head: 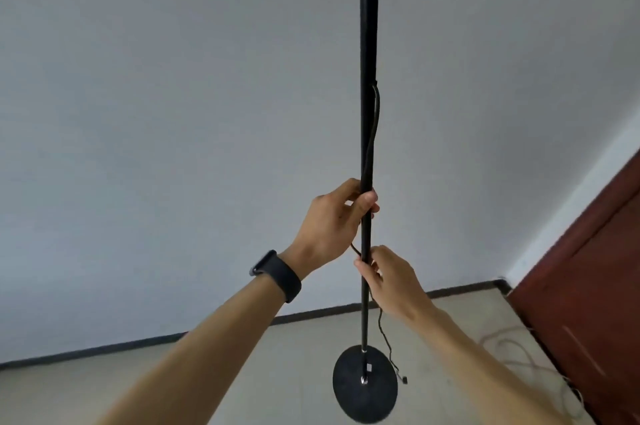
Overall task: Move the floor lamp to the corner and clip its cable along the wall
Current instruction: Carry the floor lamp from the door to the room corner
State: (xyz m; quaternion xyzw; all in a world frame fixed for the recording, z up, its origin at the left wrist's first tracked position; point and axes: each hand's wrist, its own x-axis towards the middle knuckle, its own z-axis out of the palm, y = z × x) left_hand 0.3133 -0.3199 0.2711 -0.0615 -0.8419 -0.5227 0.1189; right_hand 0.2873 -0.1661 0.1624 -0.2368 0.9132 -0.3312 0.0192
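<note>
A black floor lamp stands upright in front of me, its thin pole [367,78] running out of the top of the view and its round black base [364,383] resting on the floor. A black cable [375,119] leaves the pole partway up, runs down beside it, passes through both hands and hangs to a small plug end [403,379] near the base. My left hand [332,220], with a dark watch on its wrist, is closed around the pole. Just below it, my right hand [391,282] grips the pole and the cable together.
A plain pale wall [173,113] with a dark skirting strip [138,343] faces me. A reddish-brown door [595,286] stands at the right, where the wall corner [502,281] lies. A pale loose cord [519,352] coils on the light floor beside the door.
</note>
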